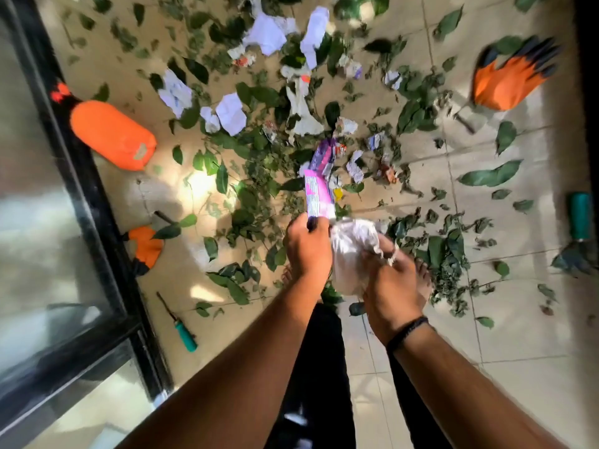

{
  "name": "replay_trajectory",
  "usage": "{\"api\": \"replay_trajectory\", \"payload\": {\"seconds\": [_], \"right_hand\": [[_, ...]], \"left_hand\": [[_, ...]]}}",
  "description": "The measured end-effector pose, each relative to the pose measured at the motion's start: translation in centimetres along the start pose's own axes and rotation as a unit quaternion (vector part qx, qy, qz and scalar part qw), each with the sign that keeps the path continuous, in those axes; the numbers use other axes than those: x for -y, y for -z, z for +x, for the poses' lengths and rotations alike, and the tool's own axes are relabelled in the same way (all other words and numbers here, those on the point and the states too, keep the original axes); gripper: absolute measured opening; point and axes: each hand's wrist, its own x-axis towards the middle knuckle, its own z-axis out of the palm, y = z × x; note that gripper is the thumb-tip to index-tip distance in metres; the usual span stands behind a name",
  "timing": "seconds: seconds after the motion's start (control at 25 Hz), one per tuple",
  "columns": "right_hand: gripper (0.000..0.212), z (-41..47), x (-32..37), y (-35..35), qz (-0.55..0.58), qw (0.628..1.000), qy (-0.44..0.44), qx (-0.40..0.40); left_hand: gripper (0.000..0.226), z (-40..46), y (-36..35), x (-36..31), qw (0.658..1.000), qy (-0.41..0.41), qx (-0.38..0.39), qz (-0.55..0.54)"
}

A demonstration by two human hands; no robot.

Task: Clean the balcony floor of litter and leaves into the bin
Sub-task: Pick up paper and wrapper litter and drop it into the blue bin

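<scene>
My left hand (308,247) pinches the lower end of a pink and purple wrapper (319,192), held above the floor. A crumpled clear plastic bag (351,251) is gripped by my right hand (393,283), close beside the left one. Green leaves (418,115) lie scattered over the beige tiled floor (518,286), thickest in the middle. Crumpled white paper scraps (231,113) and small torn wrappers (355,166) are mixed in with them. No bin is in view.
An orange glove (509,81) with black fingertips lies at the upper right, and two more orange gloves (111,134) (147,246) lie at the left. A green-handled tool (183,332) lies near the black door frame (97,222). Another green-handled tool (580,215) is at the right edge.
</scene>
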Motion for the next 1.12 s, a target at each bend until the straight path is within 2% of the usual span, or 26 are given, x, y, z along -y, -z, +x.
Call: {"api": "replay_trajectory", "payload": {"seconds": [0.12,0.24,0.36,0.48,0.6,0.72,0.8,0.88,1.0,1.12], "right_hand": [[0.037,-10.0,7.6,1.8,0.078,0.994,0.016,0.078],[0.035,-23.1,17.4,3.5,0.031,0.986,0.069,0.146],[0.037,-32.9,24.4,4.9,-0.004,0.977,0.133,0.167],[0.034,-39.3,27.9,7.3,0.076,0.966,0.201,0.141],[0.025,-43.2,28.6,9.0,0.131,0.951,0.231,0.159],[0.035,-45.4,27.0,10.7,0.165,0.944,0.276,0.078],[0.023,-47.4,25.3,11.4,0.206,0.931,0.296,0.057],[0.022,-49.4,24.1,12.0,0.217,0.920,0.326,0.019],[0.019,-53.0,21.7,14.6,0.270,0.873,0.400,-0.073],[0.026,-56.0,17.0,18.9,0.332,0.851,0.389,-0.115]], "left_hand": [[0.018,-8.9,9.2,-7.3,0.996,-0.061,0.044,-0.056],[0.018,-19.6,19.8,-15.4,0.975,-0.085,0.045,-0.201],[0.027,-27.4,27.1,-21.3,0.948,-0.164,0.060,-0.267],[0.032,-32.6,31.4,-24.0,0.929,-0.236,0.079,-0.274],[0.033,-34.7,32.5,-24.1,0.918,-0.253,0.129,-0.277],[0.031,-36.7,32.3,-23.5,0.899,-0.226,0.249,-0.279],[0.034,-37.8,32.5,-23.6,0.883,-0.246,0.323,-0.236],[0.034,-38.4,32.4,-23.8,0.862,-0.283,0.373,-0.192],[0.029,-41.5,31.5,-24.4,0.832,-0.333,0.429,-0.111],[0.028,-46.4,30.1,-24.3,0.782,-0.334,0.522,-0.063]]}}
